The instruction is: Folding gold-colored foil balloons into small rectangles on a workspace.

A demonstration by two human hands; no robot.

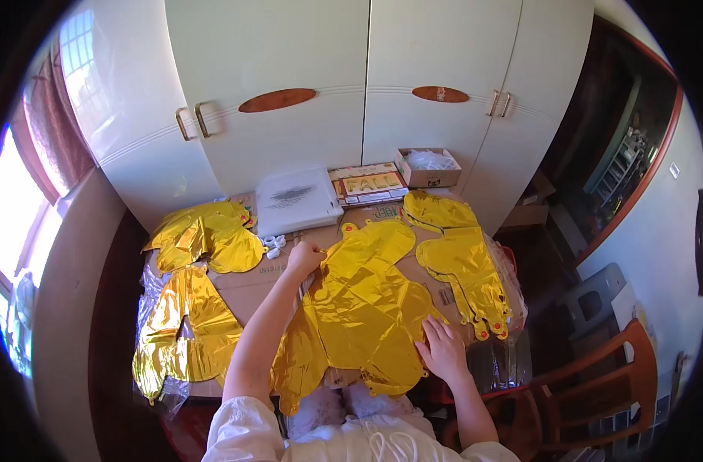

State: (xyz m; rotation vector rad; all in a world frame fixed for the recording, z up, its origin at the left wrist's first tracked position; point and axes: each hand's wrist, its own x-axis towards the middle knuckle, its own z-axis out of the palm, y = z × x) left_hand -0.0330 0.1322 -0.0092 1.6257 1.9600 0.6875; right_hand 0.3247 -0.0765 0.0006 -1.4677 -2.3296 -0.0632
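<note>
A flat, uninflated gold foil balloon (367, 308) lies spread across the cardboard-covered table in front of me, its near edge hanging toward my lap. My left hand (305, 257) is closed on its upper left edge, the fingertips pinching the foil. On the lower right part of the same balloon rests my right hand (444, 350), fingers stretched out and holding nothing. Small white rings or clips (274, 245) lie just left of my left hand; their exact kind is unclear.
More flat gold foil balloons lie at the far left (209, 235), near left (183, 331) and right (463, 258). Along the back stand a stack of clear plastic bags (297, 202), a printed flat box (368, 185) and an open carton (428, 177). A wooden chair (636, 369) stands right.
</note>
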